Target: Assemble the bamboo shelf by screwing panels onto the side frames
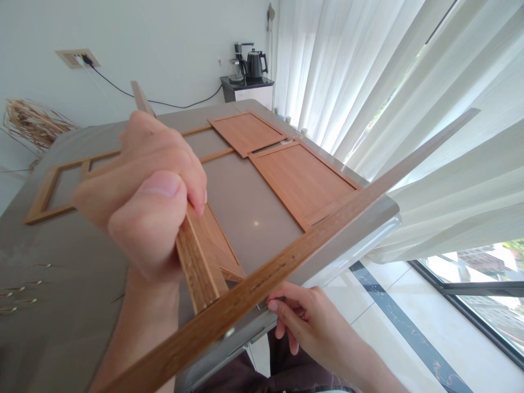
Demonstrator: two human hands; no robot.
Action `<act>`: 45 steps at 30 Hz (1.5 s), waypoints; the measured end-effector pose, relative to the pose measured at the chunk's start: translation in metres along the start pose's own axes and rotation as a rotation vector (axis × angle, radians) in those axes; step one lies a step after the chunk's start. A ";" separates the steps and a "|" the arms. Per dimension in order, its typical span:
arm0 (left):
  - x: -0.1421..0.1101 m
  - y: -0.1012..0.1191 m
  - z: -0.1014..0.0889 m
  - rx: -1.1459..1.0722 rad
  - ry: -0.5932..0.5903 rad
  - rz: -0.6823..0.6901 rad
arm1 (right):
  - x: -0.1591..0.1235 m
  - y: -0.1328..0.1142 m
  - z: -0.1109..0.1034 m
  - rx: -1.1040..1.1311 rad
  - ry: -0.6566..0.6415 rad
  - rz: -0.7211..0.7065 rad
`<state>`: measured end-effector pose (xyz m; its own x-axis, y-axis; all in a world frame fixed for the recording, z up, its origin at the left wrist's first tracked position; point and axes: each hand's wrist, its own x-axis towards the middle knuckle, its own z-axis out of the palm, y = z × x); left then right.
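My left hand (143, 191) is a fist wrapped round a wooden crossbar (198, 267), whose near end meets a long wooden rail (282, 259). The rail runs slantwise across the view, from the lower left up to the right. Beneath it, my right hand (305, 322) has its thumb and forefinger pressed together close to the rail's underside. What those fingertips hold, if anything, is too small to make out. A small round metal fitting (230, 332) shows on the rail's lower face. Behind the crossbar, part of a wooden panel (223, 245) is visible.
Framed wooden panels (305, 177) and an open wooden frame (43, 199) lie on the grey-covered table (262, 202). Small pale-tipped pieces (30, 300) are scattered at left. A kettle (256, 64) stands on a cabinet behind; white curtains (327, 71) hang at right.
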<state>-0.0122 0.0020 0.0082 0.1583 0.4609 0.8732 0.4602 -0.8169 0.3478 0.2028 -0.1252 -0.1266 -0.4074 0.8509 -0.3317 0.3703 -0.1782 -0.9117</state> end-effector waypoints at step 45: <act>-0.006 0.009 0.016 -0.014 0.218 0.101 | -0.004 0.005 -0.002 -0.745 0.101 -0.754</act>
<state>0.0050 -0.0030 0.0008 0.0102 0.2923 0.9563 0.4391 -0.8605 0.2584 0.2082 -0.1285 -0.1291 -0.6857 0.6586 0.3098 0.4827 0.7301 -0.4837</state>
